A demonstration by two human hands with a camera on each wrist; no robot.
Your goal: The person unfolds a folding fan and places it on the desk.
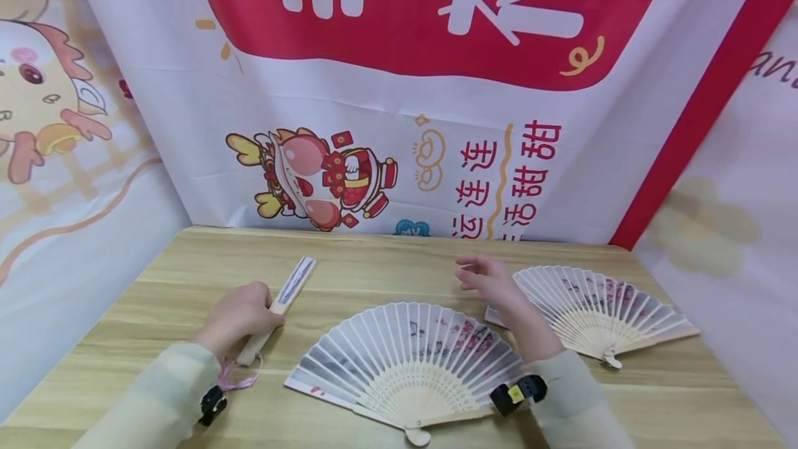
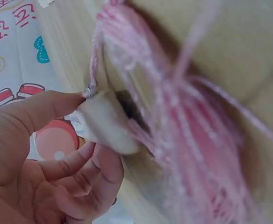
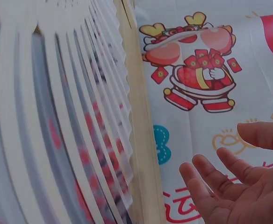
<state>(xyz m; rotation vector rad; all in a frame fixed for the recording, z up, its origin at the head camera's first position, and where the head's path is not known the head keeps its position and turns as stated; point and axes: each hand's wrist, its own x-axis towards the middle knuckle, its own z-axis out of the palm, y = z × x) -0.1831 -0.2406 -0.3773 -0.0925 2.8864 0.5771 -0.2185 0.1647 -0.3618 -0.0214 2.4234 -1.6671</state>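
Note:
My left hand pinches a folded hand fan between thumb and fingers at the table's left side. From that fan's lower end hangs a pink tassel, large and blurred in the left wrist view. My right hand is held with loosely bent fingers and nothing in it, near the table's back. Below it, a spread hand fan with pink blossoms lies in the middle, its right edge partly behind my right wrist. A second spread fan lies at the right, partly hidden by my right forearm.
The wooden table ends at the back against a white and red printed cloth. Another printed cloth hangs at the left. Black camera bands sit on both wrists.

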